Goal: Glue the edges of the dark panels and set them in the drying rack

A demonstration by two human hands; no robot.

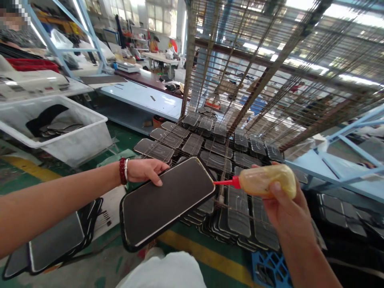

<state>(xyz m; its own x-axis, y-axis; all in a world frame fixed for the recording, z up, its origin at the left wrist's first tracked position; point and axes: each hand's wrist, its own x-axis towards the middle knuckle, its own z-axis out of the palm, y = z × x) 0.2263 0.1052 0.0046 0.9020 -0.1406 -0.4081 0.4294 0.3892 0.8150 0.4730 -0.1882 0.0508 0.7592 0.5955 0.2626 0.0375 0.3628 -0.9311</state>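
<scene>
My left hand grips the upper left edge of a flat black panel with rounded corners, thumb on its face and the other fingers behind. A pale line runs along the panel's border. In my right hand is a squeeze bottle of yellowish liquid, lying nearly level. Its red nozzle points left, and the tip is at the panel's right-hand border; whether it touches I cannot tell. Beyond the panel, wire rack shelves hold many similar black panels.
A tall wire rack rises ahead and to the right. On the left stand a white bin with black pieces inside and a stack of panels. A blue crate sits low at the right. Other people are in the background.
</scene>
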